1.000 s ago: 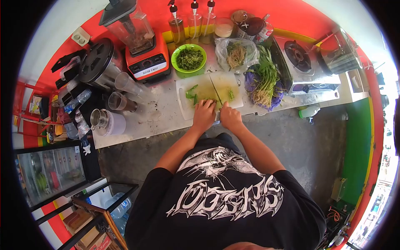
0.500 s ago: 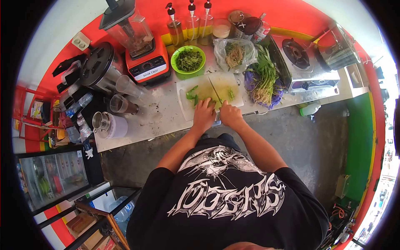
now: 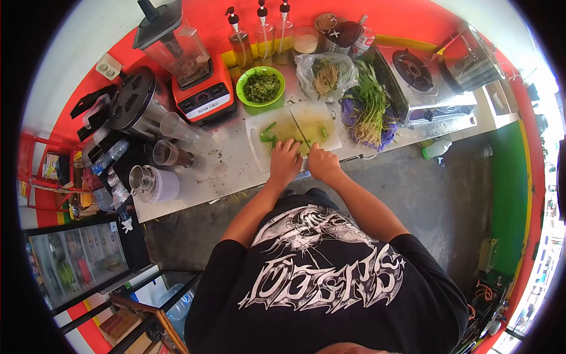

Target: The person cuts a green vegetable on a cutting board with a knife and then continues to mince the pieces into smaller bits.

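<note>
A white cutting board [image 3: 268, 121] lies near the counter's front edge. My right hand [image 3: 323, 162] is wrapped round the handle of a knife [image 3: 300, 127], whose blade points up and left across the board. Just left of it, my left hand [image 3: 286, 159] presses its bent fingers on the board, over some green stems mostly hidden beneath them. Pieces of green leaf [image 3: 267, 132] lie at the board's left, and small cut green bits [image 3: 323, 132] lie right of the blade. Behind the board stands a green bowl [image 3: 277, 97] of chopped greens.
Rooted greens [image 3: 371, 115] on purple plastic and a clear bag [image 3: 303, 66] of roots lie behind and right. A red blender [image 3: 203, 105], clear cups [image 3: 167, 154] and a jug [image 3: 166, 186] stand left. The stove [image 3: 436, 97] is at right; pump bottles [image 3: 240, 47] line the wall.
The view has shifted slightly, so the counter items appear a little further left. Both hands remain at the board with the knife still in my right hand.
</note>
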{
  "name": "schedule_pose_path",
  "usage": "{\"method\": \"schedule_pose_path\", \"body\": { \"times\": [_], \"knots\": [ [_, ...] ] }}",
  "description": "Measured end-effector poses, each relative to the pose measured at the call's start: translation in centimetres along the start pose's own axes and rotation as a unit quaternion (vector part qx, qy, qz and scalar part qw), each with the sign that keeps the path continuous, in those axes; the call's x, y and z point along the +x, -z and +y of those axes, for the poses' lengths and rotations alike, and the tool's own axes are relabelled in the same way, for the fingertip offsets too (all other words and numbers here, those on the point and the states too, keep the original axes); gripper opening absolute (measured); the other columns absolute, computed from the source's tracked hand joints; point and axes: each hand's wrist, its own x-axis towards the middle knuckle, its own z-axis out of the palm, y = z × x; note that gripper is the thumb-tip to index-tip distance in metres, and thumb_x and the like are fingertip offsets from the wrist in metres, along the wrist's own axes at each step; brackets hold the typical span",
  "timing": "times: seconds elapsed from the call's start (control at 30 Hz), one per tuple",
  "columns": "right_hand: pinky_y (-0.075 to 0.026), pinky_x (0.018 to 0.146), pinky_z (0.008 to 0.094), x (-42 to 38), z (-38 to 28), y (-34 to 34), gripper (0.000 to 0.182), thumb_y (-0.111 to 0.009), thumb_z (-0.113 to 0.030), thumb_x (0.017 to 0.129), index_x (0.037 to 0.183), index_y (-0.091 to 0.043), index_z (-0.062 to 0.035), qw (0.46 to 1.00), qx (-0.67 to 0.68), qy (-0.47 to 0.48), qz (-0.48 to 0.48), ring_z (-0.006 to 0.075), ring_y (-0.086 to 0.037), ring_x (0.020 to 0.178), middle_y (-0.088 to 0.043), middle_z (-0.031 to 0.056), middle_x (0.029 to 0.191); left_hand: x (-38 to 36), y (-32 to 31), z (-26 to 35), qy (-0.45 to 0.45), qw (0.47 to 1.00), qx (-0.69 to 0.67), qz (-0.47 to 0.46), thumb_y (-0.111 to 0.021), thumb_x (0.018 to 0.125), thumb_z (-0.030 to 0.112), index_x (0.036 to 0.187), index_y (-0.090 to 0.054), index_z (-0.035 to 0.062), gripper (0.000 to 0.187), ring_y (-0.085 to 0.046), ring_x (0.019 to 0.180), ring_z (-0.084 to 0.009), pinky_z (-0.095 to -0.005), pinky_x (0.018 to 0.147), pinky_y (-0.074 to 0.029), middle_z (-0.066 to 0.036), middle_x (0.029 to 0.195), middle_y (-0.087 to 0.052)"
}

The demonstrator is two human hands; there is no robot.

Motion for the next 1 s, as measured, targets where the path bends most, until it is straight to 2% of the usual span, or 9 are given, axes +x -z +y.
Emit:
{"method": "schedule_pose_path", "body": {
  "times": [0.07, 0.27, 0.33, 0.37, 0.67, 0.73, 1.0],
  "knots": [
    [-0.058, 0.080, 0.0490, -0.9, -0.3, -0.5, 0.028, -0.051, -0.028, 0.103, 0.111, -0.047, -0.0006, 1.000, 0.005, -0.007, -0.015, 0.0406, -0.074, 0.091, -0.073, 0.0236, 0.096, -0.1, 0.1, -0.2, -0.011, 1.000, -0.012, 0.024, -0.070, 0.082, 0.016, 0.123, -0.066, 0.0042, 0.042, -0.054, 0.113, -0.0340, -0.0468, 0.096, -0.045, -0.010, 0.128, -0.060],
    [-0.058, 0.083, 0.0493, 0.2, -0.7, -0.1, 0.031, -0.051, -0.030, 0.104, 0.112, -0.047, 0.0002, 0.999, 0.011, -0.016, -0.028, 0.0420, -0.073, 0.096, -0.073, 0.0245, 0.097, -0.1, -0.1, -0.6, -0.019, 1.000, 0.000, 0.013, -0.071, 0.081, 0.016, 0.121, -0.065, 0.0032, 0.042, -0.054, 0.112, -0.0332, -0.0461, 0.096, -0.045, -0.010, 0.126, -0.061],
    [-0.060, 0.082, 0.0444, 0.9, -0.5, 1.1, 0.022, -0.057, -0.015, 0.095, 0.109, -0.049, 0.0003, 1.000, -0.014, 0.017, -0.008, 0.0362, -0.074, 0.097, -0.074, 0.0237, 0.101, -0.1, -0.1, -0.5, -0.015, 1.000, -0.001, 0.006, -0.071, 0.081, 0.016, 0.121, -0.065, 0.0032, 0.042, -0.054, 0.113, -0.0331, -0.0460, 0.097, -0.045, -0.009, 0.127, -0.061],
    [-0.060, 0.082, 0.0444, 0.7, -0.5, 1.5, 0.022, -0.057, -0.015, 0.095, 0.109, -0.049, 0.0003, 1.000, -0.012, 0.017, -0.008, 0.0362, -0.074, 0.097, -0.074, 0.0237, 0.101, -0.1, 0.0, -0.5, -0.010, 1.000, -0.002, 0.001, -0.071, 0.081, 0.016, 0.121, -0.065, 0.0031, 0.042, -0.054, 0.114, -0.0330, -0.0458, 0.097, -0.045, -0.009, 0.128, -0.061],
    [-0.059, 0.084, 0.0464, -0.3, -0.7, -0.1, 0.026, -0.052, -0.025, 0.102, 0.111, -0.049, -0.0013, 0.998, 0.021, -0.029, -0.047, 0.0402, -0.073, 0.098, -0.073, 0.0241, 0.103, 0.0, -0.1, -0.7, -0.018, 0.999, -0.016, 0.039, -0.071, 0.079, 0.014, 0.116, -0.068, 0.0016, 0.039, -0.056, 0.109, -0.0327, -0.0457, 0.095, -0.046, -0.009, 0.124, -0.064],
    [-0.056, 0.085, 0.0526, 0.9, -0.2, 0.3, 0.033, -0.051, -0.032, 0.104, 0.111, -0.047, 0.0008, 0.999, 0.034, 0.005, -0.012, 0.0444, -0.071, 0.098, -0.072, 0.0272, 0.098, -0.2, -0.5, -0.7, -0.009, 0.999, -0.015, 0.032, -0.071, 0.079, 0.014, 0.116, -0.068, 0.0017, 0.039, -0.056, 0.110, -0.0330, -0.0456, 0.095, -0.046, -0.009, 0.125, -0.064],
    [-0.056, 0.086, 0.0531, -0.4, -0.9, -0.7, 0.035, -0.052, -0.031, 0.104, 0.112, -0.047, 0.0019, 0.997, 0.061, -0.019, -0.040, 0.0459, -0.071, 0.098, -0.072, 0.0287, 0.101, -0.1, -0.4, -0.9, -0.008, 0.999, -0.020, 0.041, -0.070, 0.079, 0.012, 0.116, -0.067, 0.0013, 0.039, -0.056, 0.108, -0.0323, -0.0449, 0.093, -0.046, -0.009, 0.125, -0.065]
  ]
}}
